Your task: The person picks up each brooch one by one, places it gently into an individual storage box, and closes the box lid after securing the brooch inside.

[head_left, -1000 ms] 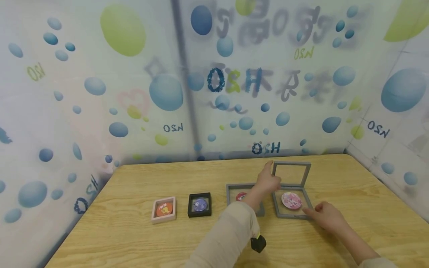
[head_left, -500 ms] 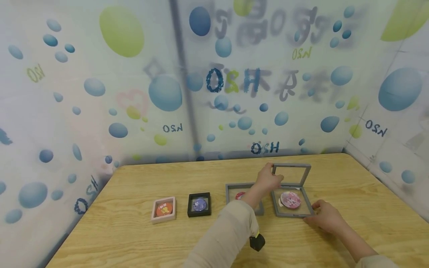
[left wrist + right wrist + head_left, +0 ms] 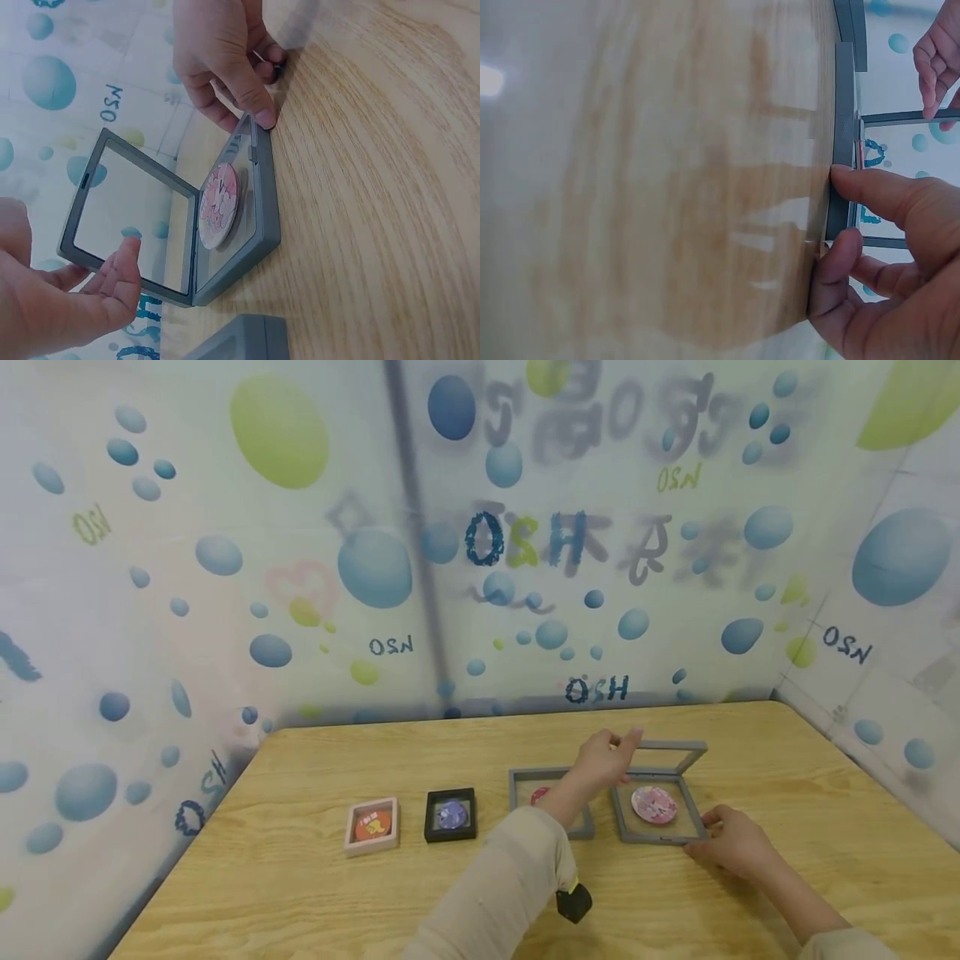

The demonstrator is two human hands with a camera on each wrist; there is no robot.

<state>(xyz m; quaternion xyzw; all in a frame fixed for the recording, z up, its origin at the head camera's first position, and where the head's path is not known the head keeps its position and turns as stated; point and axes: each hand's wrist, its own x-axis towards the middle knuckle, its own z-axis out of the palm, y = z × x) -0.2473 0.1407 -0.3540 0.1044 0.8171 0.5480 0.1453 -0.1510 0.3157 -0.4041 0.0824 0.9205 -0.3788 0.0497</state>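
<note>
A grey hinged display frame [image 3: 663,840] stands opened on the table at the right, its lid tilted up over the base. A round pink badge [image 3: 654,805] lies on the clear film of the base. My left hand [image 3: 602,764] pinches the side edge of the raised lid [image 3: 144,160] between thumb and fingers. At the base's front right corner, my right hand [image 3: 735,845] grips the frame, its thumb [image 3: 866,184] against the front edge. Its other fingers are partly hidden in the head view.
A second grey frame [image 3: 525,769] with a red badge stands left of the opened one, partly covered by my left forearm. Further left are a black frame [image 3: 450,837] with a purple badge and a pink frame [image 3: 372,847] with an orange badge. A patterned curtain [image 3: 510,635] hangs behind.
The lid has tilted lower toward the base, with my left hand moving down along with it. My right hand has shifted its fingers against the base's front right corner.
</note>
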